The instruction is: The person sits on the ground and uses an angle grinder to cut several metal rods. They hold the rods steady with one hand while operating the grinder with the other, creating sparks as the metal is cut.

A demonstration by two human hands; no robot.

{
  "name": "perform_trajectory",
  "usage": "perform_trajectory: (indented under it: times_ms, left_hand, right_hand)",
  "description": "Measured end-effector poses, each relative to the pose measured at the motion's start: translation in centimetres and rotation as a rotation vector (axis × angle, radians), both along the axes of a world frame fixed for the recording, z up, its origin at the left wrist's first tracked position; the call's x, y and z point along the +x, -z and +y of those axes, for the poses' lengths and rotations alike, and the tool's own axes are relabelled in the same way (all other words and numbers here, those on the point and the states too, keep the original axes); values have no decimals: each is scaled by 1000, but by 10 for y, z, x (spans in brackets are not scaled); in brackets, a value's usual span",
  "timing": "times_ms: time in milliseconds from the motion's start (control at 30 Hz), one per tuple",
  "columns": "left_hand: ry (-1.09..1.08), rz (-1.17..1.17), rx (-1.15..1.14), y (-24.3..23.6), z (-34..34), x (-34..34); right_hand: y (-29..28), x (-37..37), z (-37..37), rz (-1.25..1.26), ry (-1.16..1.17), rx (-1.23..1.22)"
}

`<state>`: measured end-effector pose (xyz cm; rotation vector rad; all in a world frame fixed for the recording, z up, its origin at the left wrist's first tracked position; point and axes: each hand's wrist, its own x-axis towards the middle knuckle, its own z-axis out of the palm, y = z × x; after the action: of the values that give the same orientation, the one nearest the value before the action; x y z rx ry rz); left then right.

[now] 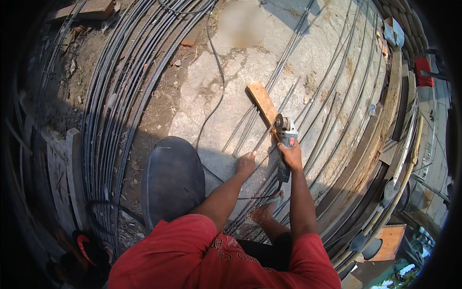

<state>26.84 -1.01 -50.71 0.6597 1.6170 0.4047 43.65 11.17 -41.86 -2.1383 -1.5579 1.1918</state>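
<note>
My right hand (291, 155) is wrapped round the body of an angle grinder (288, 139). The grinder's disc (279, 122) meets a thin steel rebar (263, 139) at the near end of a short wooden board (262, 101), and orange specks show just below it. My left hand (246, 164) is closed at the near part of that rebar, to the left of the grinder; its fingers are partly hidden. From the grinder's rear a black cord (255, 197) runs left across the ground.
A thick bundle of long rebars (113, 91) lies at left. More bars (332, 101) stretch over the concrete (202, 82) to the right, beside long timber planks (380, 130). A dark rounded object (173, 178) stands left of my arm. My sandalled foot (264, 212) is close below the grinder.
</note>
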Motion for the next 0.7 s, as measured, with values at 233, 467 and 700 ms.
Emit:
perform_trajectory:
  times_ms: [233,467,700]
  left_hand:
    - [10,24,-6,6,-3,3]
    - [44,64,103,12,-6,8]
    - [9,178,-13,-15,-28,16]
  right_hand:
    - [1,4,-9,-40,-9,-22]
    - [4,40,-10,171,-40,-15]
    - [-89,77,124,50,-289,-61]
